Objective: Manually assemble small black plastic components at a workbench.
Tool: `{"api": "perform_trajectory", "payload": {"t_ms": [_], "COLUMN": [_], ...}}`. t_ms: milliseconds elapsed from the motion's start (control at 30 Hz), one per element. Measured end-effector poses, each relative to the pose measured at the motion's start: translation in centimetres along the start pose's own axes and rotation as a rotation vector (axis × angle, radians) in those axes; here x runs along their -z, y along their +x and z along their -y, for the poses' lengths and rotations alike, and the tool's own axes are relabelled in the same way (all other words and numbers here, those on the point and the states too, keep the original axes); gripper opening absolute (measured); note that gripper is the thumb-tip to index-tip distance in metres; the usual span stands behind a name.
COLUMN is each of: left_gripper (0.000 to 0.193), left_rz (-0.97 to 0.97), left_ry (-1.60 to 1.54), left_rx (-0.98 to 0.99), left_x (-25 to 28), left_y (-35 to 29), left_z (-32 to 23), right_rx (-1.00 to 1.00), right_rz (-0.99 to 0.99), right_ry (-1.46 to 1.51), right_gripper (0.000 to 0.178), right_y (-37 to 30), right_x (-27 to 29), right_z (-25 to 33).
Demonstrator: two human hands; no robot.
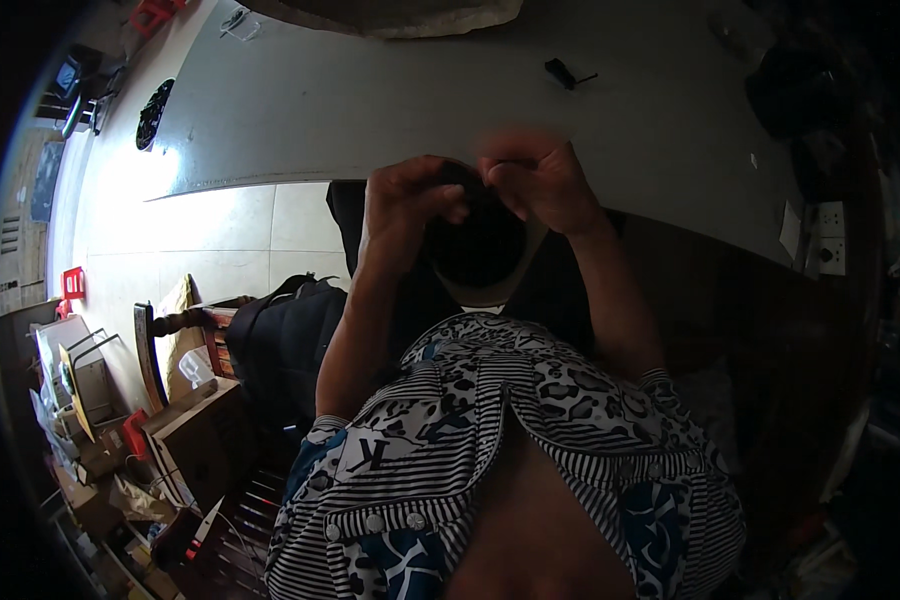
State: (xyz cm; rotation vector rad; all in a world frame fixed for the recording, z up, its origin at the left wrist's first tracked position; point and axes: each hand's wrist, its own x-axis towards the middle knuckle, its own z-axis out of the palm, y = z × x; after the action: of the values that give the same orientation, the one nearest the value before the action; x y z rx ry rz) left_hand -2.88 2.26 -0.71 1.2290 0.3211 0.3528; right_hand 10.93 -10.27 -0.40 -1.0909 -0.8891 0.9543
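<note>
Both my hands are raised close together over my lap, near the front edge of the grey table (300, 110). My left hand (407, 203) has its fingers curled in and its thumb against them. My right hand (542, 187) is pinched closed beside it, its upper fingers smeared by motion. Whatever they hold is too small or too dark to make out. Just below and between them shows a dark rounded thing (475, 240), perhaps cloth; whether my fingers touch it I cannot tell.
A small black tool with a thin tip (567, 74) lies on the table. At its far edge is a large brownish thing (390, 14). A black backpack (295, 335) and a cardboard box (200, 440) are on my left. A wall socket (831, 240) is at the right.
</note>
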Motion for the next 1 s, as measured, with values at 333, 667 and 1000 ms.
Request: {"api": "perform_trajectory", "payload": {"t_ms": [333, 667, 1000], "left_gripper": [0.015, 0.013, 0.020], "left_rz": [-0.016, -0.207, -0.270], "left_ry": [0.268, 0.422, 0.784], "left_rx": [-0.044, -0.184, -0.517], "left_x": [-1.7, -2.1, -2.9], "left_y": [0.0, 0.0, -0.8], "left_z": [-1.2, 0.2, 1.1], "right_rx": [-0.092, 0.083, -0.116], "right_rz": [-0.091, -0.344, -0.297], "right_ry": [-0.127, 0.005, 0.314], "right_gripper": [0.018, 0.010, 0.012], "right_y": [0.1, 0.4, -0.1], "right_x": [-0.9, -3.7, -3.9], "right_z": [-0.2, -2.8, -2.4]}}
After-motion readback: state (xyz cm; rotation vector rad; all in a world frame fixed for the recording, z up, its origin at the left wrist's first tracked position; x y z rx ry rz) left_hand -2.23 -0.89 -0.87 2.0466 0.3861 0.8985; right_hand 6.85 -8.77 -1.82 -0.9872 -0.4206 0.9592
